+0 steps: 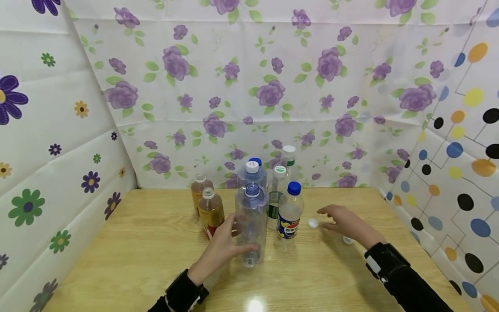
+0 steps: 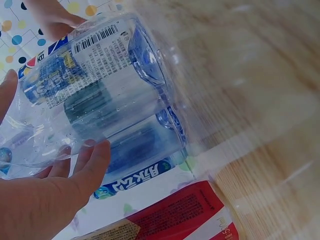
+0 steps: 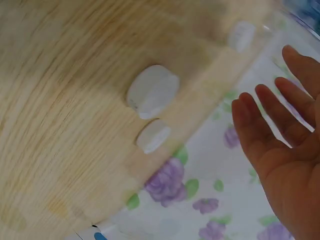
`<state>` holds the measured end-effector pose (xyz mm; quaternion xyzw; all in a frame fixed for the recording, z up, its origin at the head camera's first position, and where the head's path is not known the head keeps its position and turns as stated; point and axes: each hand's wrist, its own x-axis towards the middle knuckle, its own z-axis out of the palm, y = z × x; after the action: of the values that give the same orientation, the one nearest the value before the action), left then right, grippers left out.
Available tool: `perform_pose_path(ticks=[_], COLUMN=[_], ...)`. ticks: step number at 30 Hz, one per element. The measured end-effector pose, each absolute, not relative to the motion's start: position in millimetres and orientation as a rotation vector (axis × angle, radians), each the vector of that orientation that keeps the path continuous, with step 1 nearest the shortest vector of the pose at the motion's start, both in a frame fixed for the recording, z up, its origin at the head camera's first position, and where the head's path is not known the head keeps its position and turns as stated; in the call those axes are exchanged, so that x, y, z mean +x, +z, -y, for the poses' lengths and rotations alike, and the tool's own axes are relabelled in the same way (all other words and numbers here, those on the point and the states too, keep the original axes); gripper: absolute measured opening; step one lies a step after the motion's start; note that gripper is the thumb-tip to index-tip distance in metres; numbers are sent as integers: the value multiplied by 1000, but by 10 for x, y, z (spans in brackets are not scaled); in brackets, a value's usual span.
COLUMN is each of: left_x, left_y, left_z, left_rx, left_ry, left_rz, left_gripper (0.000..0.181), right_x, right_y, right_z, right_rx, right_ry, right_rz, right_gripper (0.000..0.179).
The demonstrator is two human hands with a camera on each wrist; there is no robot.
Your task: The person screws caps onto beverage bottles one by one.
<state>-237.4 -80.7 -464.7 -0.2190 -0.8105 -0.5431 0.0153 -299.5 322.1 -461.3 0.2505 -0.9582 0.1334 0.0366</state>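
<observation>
My left hand (image 1: 223, 247) holds a large clear plastic bottle (image 1: 252, 221) upright, thumb in front and fingers at its side. The bottle's mouth is uncapped. In the left wrist view the left hand (image 2: 65, 187) curves along the bottle (image 2: 100, 85), through which a printed barcode shows. My right hand (image 1: 347, 223) hovers over the table with fingers spread and nothing in them. A white cap (image 1: 313, 223) lies by its fingertips, and another white cap (image 1: 348, 240) lies under the wrist. The right wrist view has the right hand (image 3: 280, 135) beside several white caps, including a larger one (image 3: 152, 91).
Two uncapped brownish bottles, the nearer one (image 1: 211, 212) with a gold and red label, stand left of the held bottle. Right of it are a blue-capped bottle (image 1: 290, 212) and a white-capped bottle (image 1: 276, 195). Flowered sheets (image 1: 269, 95) wall off the wooden table (image 1: 148, 242).
</observation>
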Motion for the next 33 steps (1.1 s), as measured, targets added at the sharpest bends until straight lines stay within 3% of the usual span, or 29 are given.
perform_pose_path(ticks=[9,18,23,33], left_x=[-2370,-2379,-2377,-2380], left_y=[-4635,-4646,-4654,-4661], left_z=[802,793,794,786], left_rx=[-695,-677,-656,-671], left_ry=[-1677,-1668,-1676,-1657], left_rz=[2520,2521,2524,2518], left_gripper=[88,84,85,85], right_x=[-3218,-3242,-3217,-3272], right_y=[-4781,-4880,-4831,-4693], right_z=[-2996,-2910,-2905,-2942], right_rx=[853,1000,1044,920], right_ry=[368,357,356,305], right_rz=[3015,2945,2912,2867], right_gripper=[43,23,22,25])
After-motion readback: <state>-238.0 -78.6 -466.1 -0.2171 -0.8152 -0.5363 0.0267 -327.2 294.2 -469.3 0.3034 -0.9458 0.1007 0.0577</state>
